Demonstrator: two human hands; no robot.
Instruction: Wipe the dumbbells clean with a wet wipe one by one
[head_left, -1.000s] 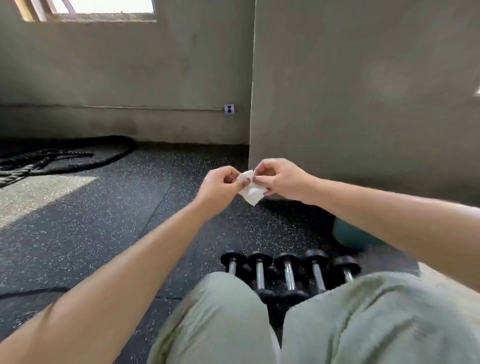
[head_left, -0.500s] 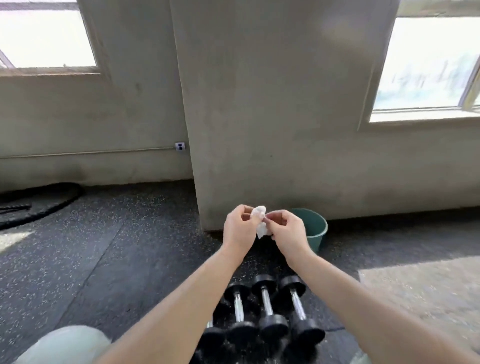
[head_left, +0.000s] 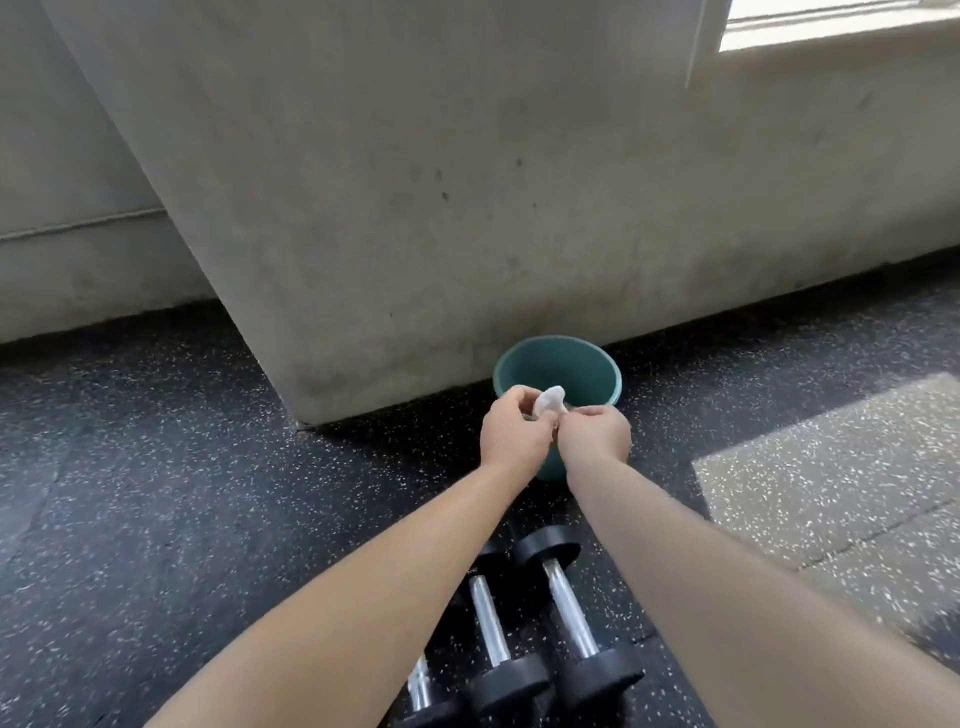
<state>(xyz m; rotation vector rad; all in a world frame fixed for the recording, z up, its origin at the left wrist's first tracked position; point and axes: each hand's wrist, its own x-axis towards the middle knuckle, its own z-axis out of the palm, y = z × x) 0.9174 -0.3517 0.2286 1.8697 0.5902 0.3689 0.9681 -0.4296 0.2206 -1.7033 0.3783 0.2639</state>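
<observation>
Since half a second earlier, left hand (head_left: 511, 436) and right hand (head_left: 597, 436) have shifted over the round teal plastic bucket (head_left: 566, 366), each pinching the crumpled white wet wipe (head_left: 549, 400), perhaps wringing it. Black-ended, chrome-handled dumbbells (head_left: 567, 608) lie on the dark speckled floor (head_left: 208, 493), wiping seemingly not yet begun.

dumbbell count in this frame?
3, side by side on the floor: rightmost dumbbell beside the right forearm, middle dumbbell next to it, leftmost dumbbell mostly covered by the left forearm. More may be hidden under that arm.
</observation>
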